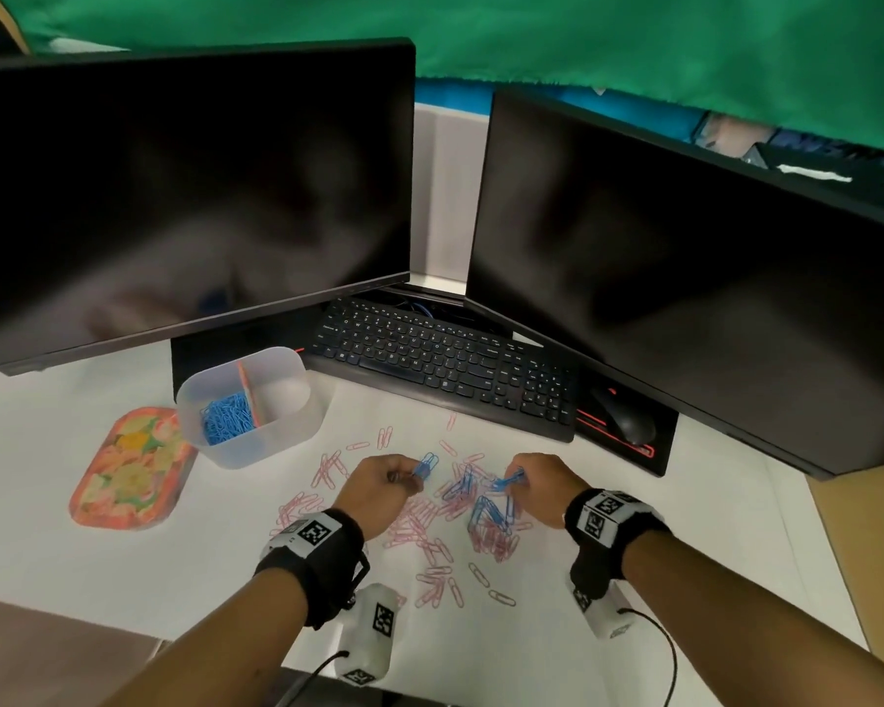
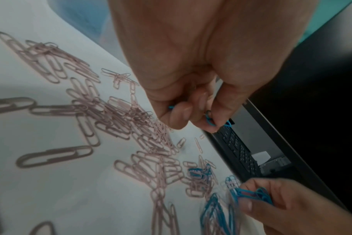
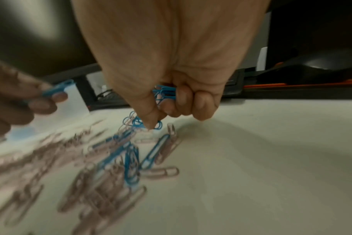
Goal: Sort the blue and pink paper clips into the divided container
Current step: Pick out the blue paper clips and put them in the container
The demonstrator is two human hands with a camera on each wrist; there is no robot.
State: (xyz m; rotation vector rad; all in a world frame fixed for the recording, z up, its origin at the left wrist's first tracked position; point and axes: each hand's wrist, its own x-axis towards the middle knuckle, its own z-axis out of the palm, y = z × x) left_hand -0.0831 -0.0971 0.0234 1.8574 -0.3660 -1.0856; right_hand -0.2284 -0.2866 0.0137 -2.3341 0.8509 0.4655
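Note:
A heap of pink paper clips mixed with loose blue paper clips lies on the white desk. My left hand hovers over the heap and pinches blue clips, whose ends show at the fingertips. My right hand grips a bunch of blue clips in its curled fingers, just right of the loose blue ones. The clear divided container stands to the far left; its left compartment holds blue clips, and what its right compartment holds cannot be made out.
An orange patterned tray lies left of the container. A black keyboard and a mouse sit behind the clips, under two dark monitors. Bare white desk spreads to the right of the heap.

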